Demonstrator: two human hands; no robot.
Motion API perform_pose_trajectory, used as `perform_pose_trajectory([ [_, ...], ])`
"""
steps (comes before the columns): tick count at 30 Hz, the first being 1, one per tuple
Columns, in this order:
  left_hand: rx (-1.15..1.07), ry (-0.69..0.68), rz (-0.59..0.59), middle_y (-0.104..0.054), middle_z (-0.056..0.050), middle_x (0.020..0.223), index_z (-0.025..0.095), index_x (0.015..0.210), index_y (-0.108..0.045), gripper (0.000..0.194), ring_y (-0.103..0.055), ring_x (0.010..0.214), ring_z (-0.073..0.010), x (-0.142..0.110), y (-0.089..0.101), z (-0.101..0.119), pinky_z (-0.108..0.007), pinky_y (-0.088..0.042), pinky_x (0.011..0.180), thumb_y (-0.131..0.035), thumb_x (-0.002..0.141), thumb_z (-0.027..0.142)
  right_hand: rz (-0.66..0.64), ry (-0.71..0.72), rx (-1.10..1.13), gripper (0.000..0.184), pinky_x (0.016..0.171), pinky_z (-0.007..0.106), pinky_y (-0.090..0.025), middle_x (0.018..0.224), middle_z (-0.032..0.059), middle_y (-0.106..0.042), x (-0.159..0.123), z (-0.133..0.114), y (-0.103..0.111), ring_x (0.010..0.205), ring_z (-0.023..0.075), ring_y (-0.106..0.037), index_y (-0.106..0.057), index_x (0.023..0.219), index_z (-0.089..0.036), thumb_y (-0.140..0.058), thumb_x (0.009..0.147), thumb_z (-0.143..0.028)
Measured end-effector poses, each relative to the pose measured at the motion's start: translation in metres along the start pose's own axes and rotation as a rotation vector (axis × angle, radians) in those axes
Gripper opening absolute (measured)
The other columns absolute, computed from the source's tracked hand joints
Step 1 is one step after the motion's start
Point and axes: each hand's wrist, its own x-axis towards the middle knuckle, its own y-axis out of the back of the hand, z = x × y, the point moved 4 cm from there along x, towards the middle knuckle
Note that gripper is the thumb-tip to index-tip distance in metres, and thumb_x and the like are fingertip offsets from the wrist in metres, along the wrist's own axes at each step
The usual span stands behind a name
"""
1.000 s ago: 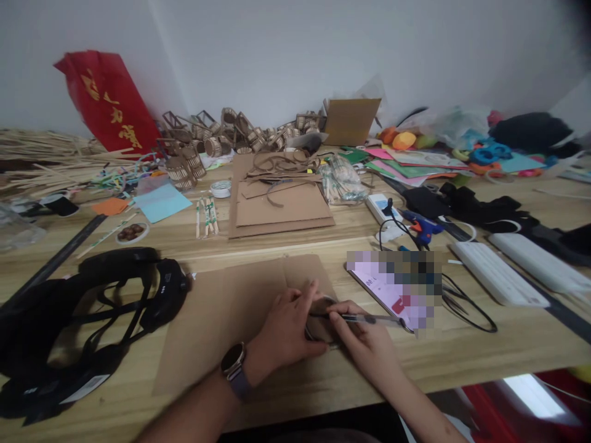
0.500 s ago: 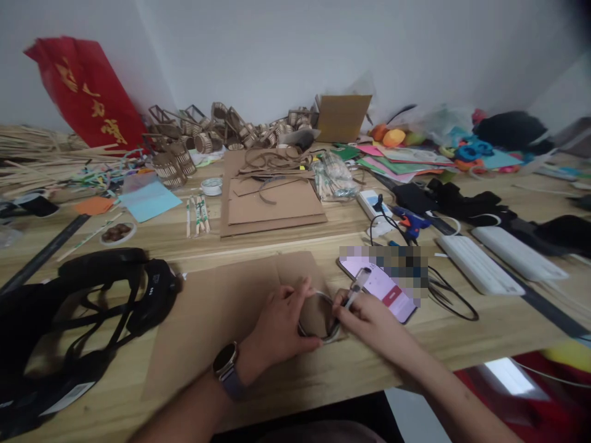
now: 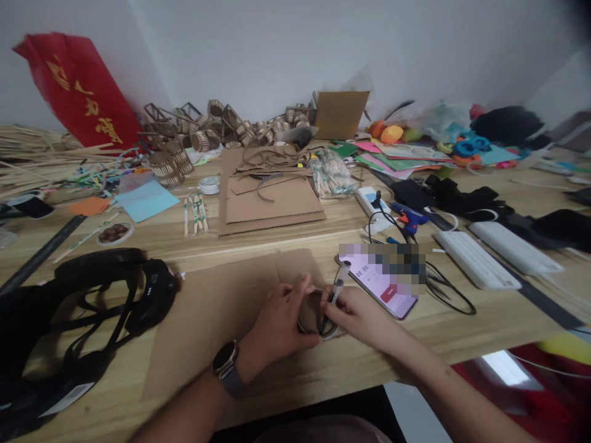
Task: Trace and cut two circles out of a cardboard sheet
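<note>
A flat sheet of brown cardboard (image 3: 212,307) lies on the wooden table. On its right end rests a thin round ring (image 3: 301,326), its middle showing brown through it. My left hand (image 3: 281,320) wraps its thumb and fingers around the ring's left side and presses it down. In my right hand (image 3: 355,311) is a pen (image 3: 339,283) with a clear barrel and dark end, pinched and tilted. Its tip meets the inner edge of the ring at the lower right, partly hidden by my fingers.
A lit phone (image 3: 383,280) lies just past my right hand. Black straps with a headset (image 3: 152,295) lie at left. White power strips (image 3: 478,258), a blue glue gun (image 3: 409,218) and stacked cardboard (image 3: 272,209) are further back. Small woven baskets (image 3: 201,141) line the wall.
The pen has swung from lying nearly level to standing up steeply, its tip now inside the ring. My left hand stays on the ring. The whole view has shifted slightly.
</note>
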Motion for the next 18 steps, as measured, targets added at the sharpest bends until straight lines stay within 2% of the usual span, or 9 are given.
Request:
perform_pose_trajectory([
  [5,0.003,0.003,0.003,-0.058,-0.009,0.155,0.025,0.165,-0.023,0.113,-0.050,0.133,-0.0380,0.000,0.000,0.000,-0.057,-0.037,0.115,-0.087,0.073,0.037,-0.066,0.012,-0.230,0.023,0.052,0.025,-0.037,0.058,-0.0018,-0.062,0.011,0.000,0.016,0.055,0.0170,-0.057,-0.058,0.066,-0.023,-0.054,0.088,-0.016],
  [9,0.017,0.015,0.009,-0.058,-0.010,0.155,0.023,0.165,-0.024,0.112,-0.051,0.133,-0.0372,-0.001,0.002,0.002,-0.056,-0.038,0.115,-0.086,0.073,0.036,-0.012,0.015,-0.315,0.024,0.055,0.029,-0.032,0.057,0.0020,-0.063,0.023,-0.001,0.032,0.055,0.0185,-0.056,-0.057,0.063,-0.023,-0.058,0.086,-0.016],
  [11,0.017,0.018,0.008,-0.058,-0.009,0.155,0.024,0.165,-0.025,0.110,-0.050,0.134,-0.0373,-0.001,0.003,0.003,-0.056,-0.038,0.116,-0.085,0.073,0.036,0.026,0.038,-0.327,0.023,0.058,0.030,-0.035,0.061,0.0036,-0.063,0.023,-0.002,0.038,0.059,0.0203,-0.058,-0.057,0.065,-0.023,-0.056,0.088,-0.020],
  [15,0.019,0.039,-0.007,-0.058,-0.009,0.155,0.024,0.162,-0.030,0.107,-0.050,0.134,-0.0378,-0.002,0.003,0.004,-0.056,-0.037,0.116,-0.086,0.072,0.035,0.206,0.108,-0.105,0.021,0.063,0.029,-0.044,0.070,0.0014,-0.066,0.009,0.003,0.042,0.066,0.0203,-0.062,-0.060,0.076,-0.024,-0.049,0.093,-0.027],
  [18,0.014,0.034,-0.001,-0.059,-0.009,0.154,0.023,0.163,-0.028,0.108,-0.050,0.133,-0.0374,-0.002,0.003,0.004,-0.055,-0.037,0.116,-0.087,0.072,0.034,0.262,0.054,0.117,0.018,0.066,0.029,-0.050,0.075,0.0015,-0.071,-0.004,0.017,0.030,0.071,0.0204,-0.066,-0.064,0.080,-0.023,-0.054,0.092,-0.032],
])
